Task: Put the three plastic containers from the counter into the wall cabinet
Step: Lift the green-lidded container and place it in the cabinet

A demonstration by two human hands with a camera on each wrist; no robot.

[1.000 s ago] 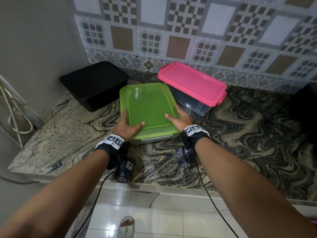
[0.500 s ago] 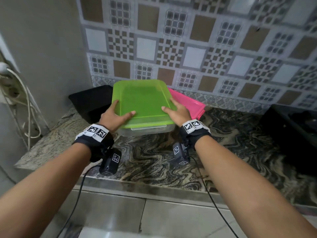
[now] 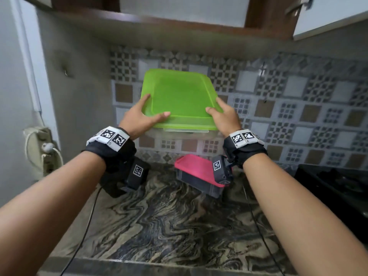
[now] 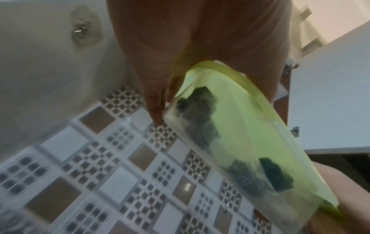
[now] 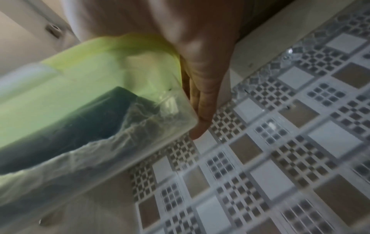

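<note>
A clear container with a green lid is up in the air in front of the tiled wall, below the wall cabinet. My left hand grips its left near corner and my right hand its right near corner, thumbs on the lid. In the left wrist view my fingers run down the side of the green-lidded container; in the right wrist view my fingers do the same on that container, which shows dark contents. A pink-lidded container lies on the counter.
A white cabinet door stands open at the upper right. A black hob occupies the counter's right end. On the left wall is a socket with a looped cable. A dark shape sits behind my left wrist camera.
Both hands have lifted the green-lidded container off the counter and well up toward the cabinet. My view has tilted upward, bringing the cabinet's underside into sight.
</note>
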